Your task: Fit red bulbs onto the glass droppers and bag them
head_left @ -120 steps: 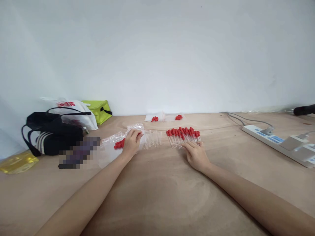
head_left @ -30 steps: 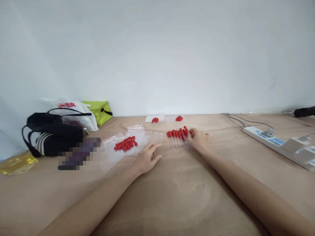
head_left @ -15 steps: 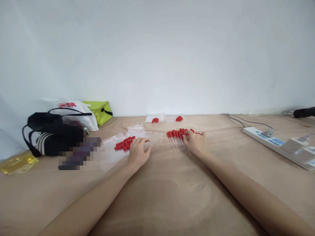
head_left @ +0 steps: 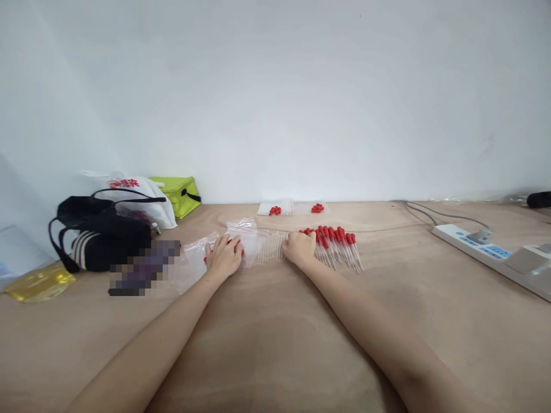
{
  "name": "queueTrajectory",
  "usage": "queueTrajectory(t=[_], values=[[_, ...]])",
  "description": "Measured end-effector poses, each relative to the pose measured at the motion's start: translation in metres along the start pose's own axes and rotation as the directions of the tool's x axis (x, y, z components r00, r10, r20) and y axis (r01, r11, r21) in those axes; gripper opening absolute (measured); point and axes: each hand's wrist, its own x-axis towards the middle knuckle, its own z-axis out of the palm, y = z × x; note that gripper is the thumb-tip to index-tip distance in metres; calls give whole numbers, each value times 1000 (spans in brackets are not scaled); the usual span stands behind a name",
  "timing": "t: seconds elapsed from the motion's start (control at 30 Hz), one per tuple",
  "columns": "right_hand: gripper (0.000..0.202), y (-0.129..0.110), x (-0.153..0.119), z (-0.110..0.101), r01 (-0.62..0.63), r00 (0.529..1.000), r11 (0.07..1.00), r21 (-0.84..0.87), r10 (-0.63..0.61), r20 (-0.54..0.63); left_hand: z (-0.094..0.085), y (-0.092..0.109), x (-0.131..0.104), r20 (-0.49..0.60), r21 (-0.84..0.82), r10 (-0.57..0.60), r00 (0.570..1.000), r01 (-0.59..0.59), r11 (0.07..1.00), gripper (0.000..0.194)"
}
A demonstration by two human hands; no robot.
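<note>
My left hand lies over a pile of red rubber bulbs on a clear plastic bag, its fingers apart and the pile mostly hidden beneath. My right hand is curled closed at the right end of a row of thin clear glass tubes; its fingertips are hidden, so what they hold cannot be made out. Just right of that hand lies a row of droppers, clear tubes with red bulbs on their far ends.
Two small clear bags with red bulbs lie near the wall. A black bag, a white plastic bag, a lime-green bag and a yellow pouch stand left. On the right is a white power strip with plugs.
My right hand has moved left from the droppers to the bare glass tubes, exposing more droppers. My left hand has shifted left from the tubes onto the red bulbs.
</note>
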Motion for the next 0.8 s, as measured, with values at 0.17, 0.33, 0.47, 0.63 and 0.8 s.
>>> queueTrajectory(t=[0.17,0.33,0.47,0.63,0.8], values=[[27,5,-2,-2,7,1000,1000,-14,-6,27,6,4,2,85,-55,46,995,-42,998,39],[23,13,-17,-15,112,989,992,-60,-105,99,8,24,-1,55,-94,121,991,-116,989,38],[25,21,-32,-23,154,983,984,-92,-143,117,7,43,-3,39,-101,134,990,-129,986,37],[29,38,-50,-25,175,983,978,-117,-168,72,6,63,-4,46,-91,121,992,-116,989,36],[30,60,-62,-23,150,988,980,-128,-153,-17,7,69,-1,66,-93,66,996,-60,994,36]])
